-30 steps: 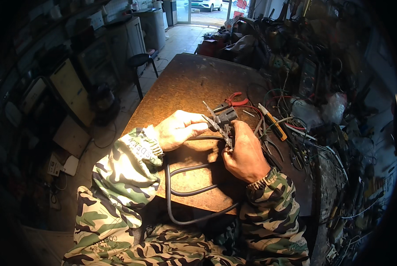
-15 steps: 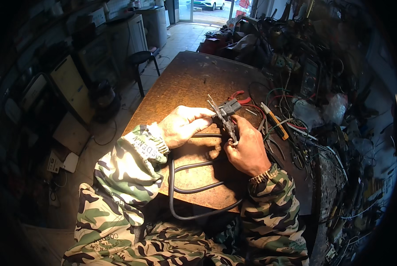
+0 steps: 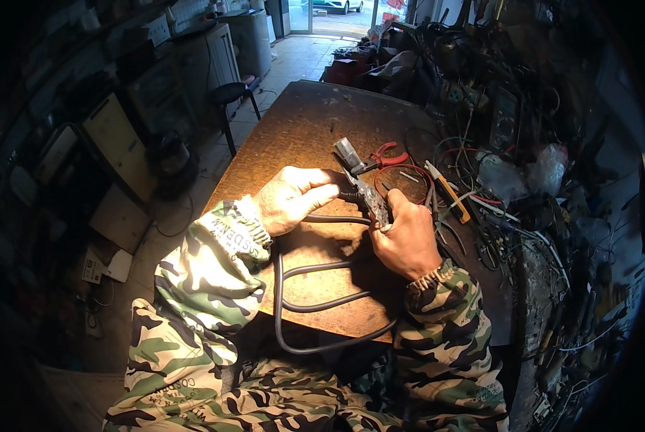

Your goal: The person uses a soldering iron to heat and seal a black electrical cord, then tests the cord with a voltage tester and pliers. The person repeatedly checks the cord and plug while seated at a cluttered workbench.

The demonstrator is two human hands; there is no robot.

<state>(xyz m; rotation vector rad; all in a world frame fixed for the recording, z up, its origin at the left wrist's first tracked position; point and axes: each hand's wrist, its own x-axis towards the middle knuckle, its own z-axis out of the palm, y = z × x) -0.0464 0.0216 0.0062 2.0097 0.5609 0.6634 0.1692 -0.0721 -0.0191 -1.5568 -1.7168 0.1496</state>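
Observation:
My left hand (image 3: 293,200) is closed, thumb and forefinger pinching the ribbed end of a black cable (image 3: 315,308). Closed round the lower end of a worn, silvery-grey part (image 3: 369,198) is my right hand (image 3: 405,241). A pale grey block (image 3: 348,153) stands at the part's far end; its exact kind cannot be made out. The cable's ribbed end meets the part between my hands. From there the cable runs in several loops over the table (image 3: 265,147) and hangs past its near edge. Red-handled pliers (image 3: 391,157) lie just beyond the part.
A yellow-and-black utility knife (image 3: 448,193) lies right of my right hand among loose wires and dark-handled tools. Farther right are a multimeter (image 3: 504,119), clear plastic bags (image 3: 547,169) and heaped cables. Beyond the table's left edge stands a black stool (image 3: 230,93).
The grey part has turned in my hands: its end block, which pointed right, now stands up to the left, uncovering more of the red pliers. Both hands have shifted only slightly.

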